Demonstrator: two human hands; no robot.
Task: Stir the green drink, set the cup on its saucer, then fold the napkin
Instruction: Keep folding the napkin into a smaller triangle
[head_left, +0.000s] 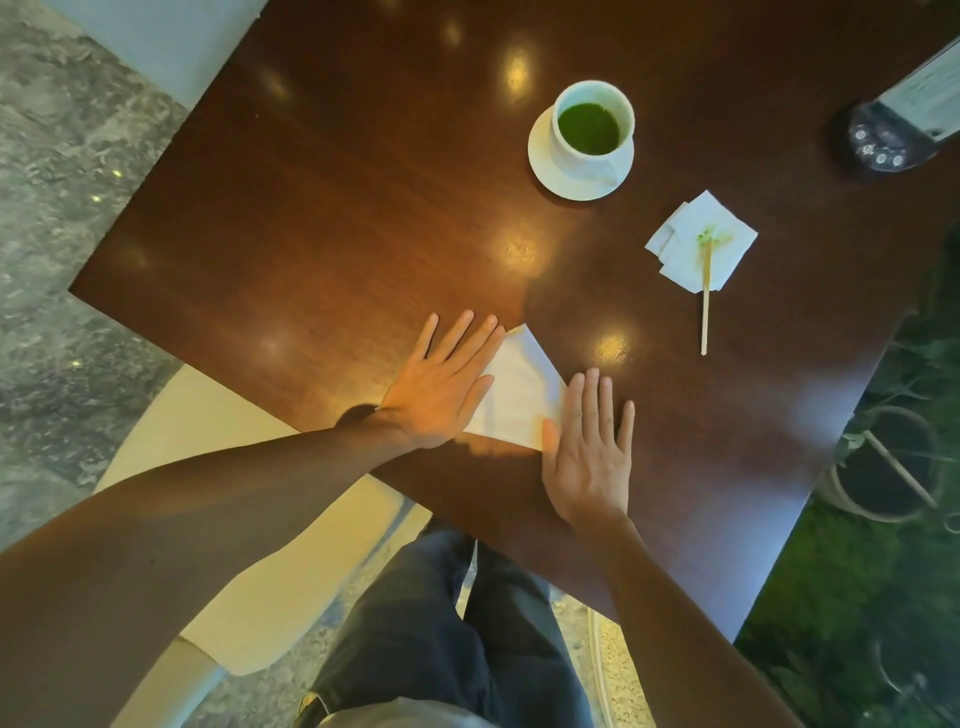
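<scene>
Two steps done: cup (594, 127) of green drink sits on saucer (545, 166), upper right of frame.
Napkin (519, 384): lower centre, partly folded.
Hands: left hand (441, 384) and right hand (589, 452) spread flat, pressing it on table (311, 208).
Left: finishing the fold.

Two bare forearms, no sleeves in view, no watch or rings seen, left hand (441, 387) at 9 o'clock, right hand (589, 447) at 3 o'clock, dark blue jeans (441, 623) at 6 o'clock, grey top edge at btm.
</scene>
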